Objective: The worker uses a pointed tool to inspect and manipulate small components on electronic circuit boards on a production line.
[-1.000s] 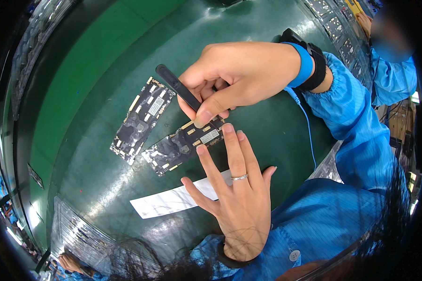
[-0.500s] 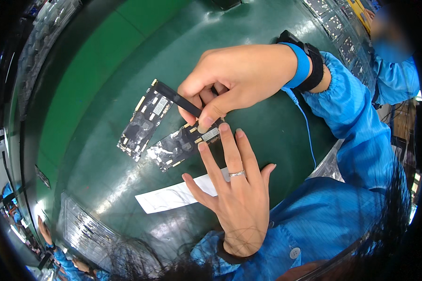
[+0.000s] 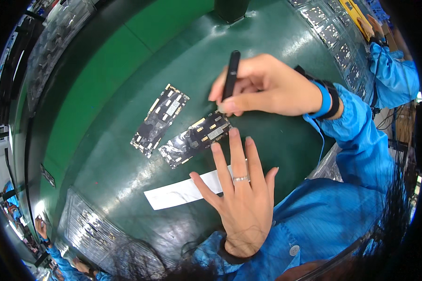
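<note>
Two slim black circuit boards lie at a slant on the green bench. My left hand (image 3: 246, 201) rests with its fingers spread, palm down. Its index and middle fingertips are at the lower right edge of the nearer board (image 3: 192, 140), and part of a white paper strip (image 3: 173, 196) is hidden under the hand. Above that board's right end, my right hand (image 3: 276, 93) pinches a slim black stick-like tool (image 3: 230, 77), held steeply. The tool's lower tip is hidden by the thumb. Farther left lies the other board (image 3: 159, 122), touched by neither hand.
A blue cord (image 3: 322, 145) runs down from my right wristband. Clear trays of boards (image 3: 330, 35) line the far right; another clear tray (image 3: 91, 229) lies at lower left. A dark block (image 3: 230, 9) stands at the back. Other people's blue sleeves (image 3: 394, 75) show at the sides.
My right hand has moved right, and the black tool has swung from a low slant to nearly upright, uncovering more of both boards. My left hand stays spread beside the nearer board.
</note>
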